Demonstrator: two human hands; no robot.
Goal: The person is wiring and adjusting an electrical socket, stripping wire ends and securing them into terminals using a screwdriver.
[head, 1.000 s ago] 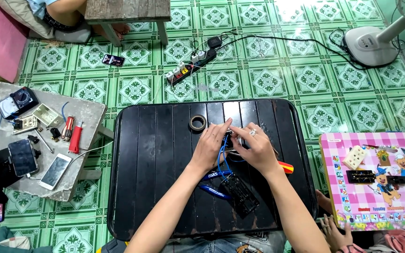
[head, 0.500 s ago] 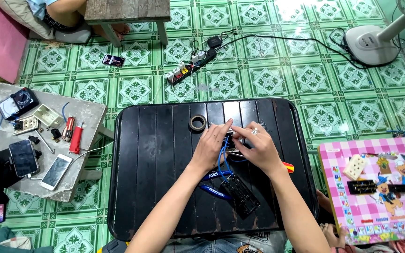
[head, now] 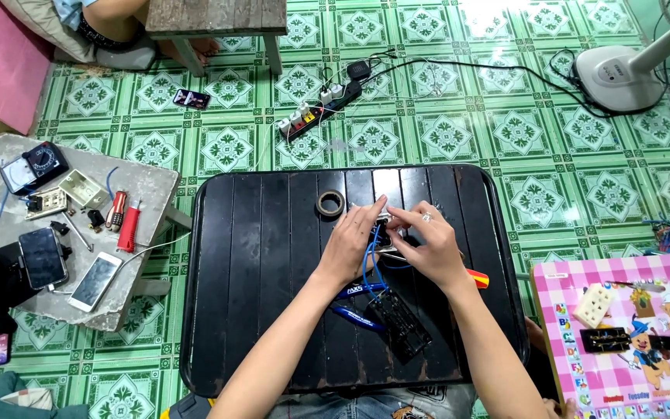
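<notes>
Grip: a small electrical fitting (head: 383, 230) is pinched between the left hand (head: 350, 247) and the right hand (head: 428, 247), fingers closed narrow around it; a screwdriver with a red-yellow handle (head: 478, 278) seems to be gripped by the right too.
Wires: blue wires (head: 369, 262) are trailed from the fitting toward the body.
Where: everything is held just above the black slatted table (head: 273, 271), centre-right.
Nearby: tape roll (head: 330, 203) just beyond the left hand, blue-handled pliers (head: 357, 304) and a black box (head: 398, 324) nearer the body.
Tip: the fitting is probably best kept steady by the left hand so the tool tip isn't slipped off.
</notes>
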